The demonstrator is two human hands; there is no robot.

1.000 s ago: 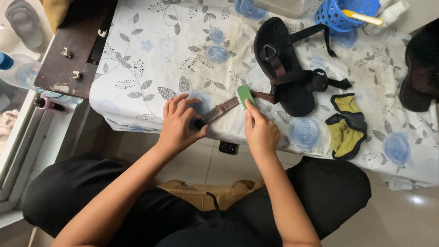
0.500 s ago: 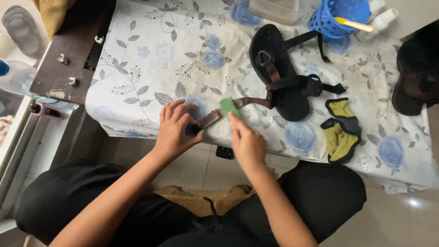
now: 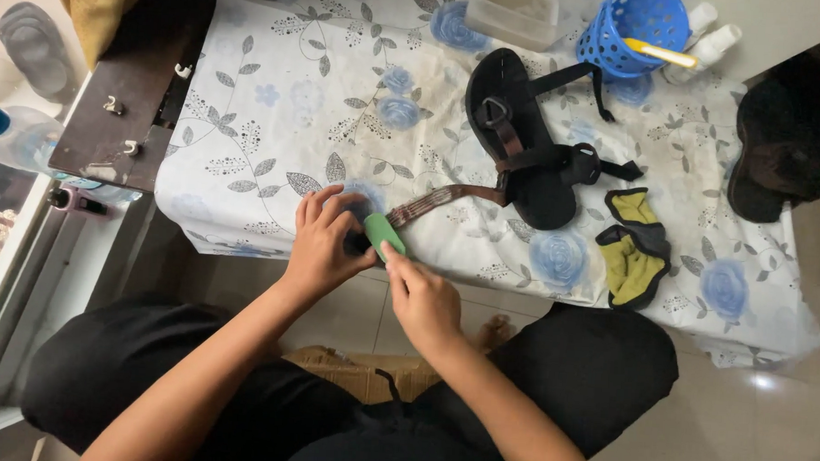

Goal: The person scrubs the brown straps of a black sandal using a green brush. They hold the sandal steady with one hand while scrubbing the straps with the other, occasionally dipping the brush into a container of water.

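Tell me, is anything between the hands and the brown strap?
Only the small green block. The right hand pinches it and it sits against the brown strap end. The left hand rests right at that end, nothing visible between.

The cloth [image 3: 277, 114] is white with blue roses and grey leaves; the sandal [image 3: 524, 143] black, its strap [image 3: 439, 200] brown, the block [image 3: 384, 236] green, the basket [image 3: 633, 28] blue.
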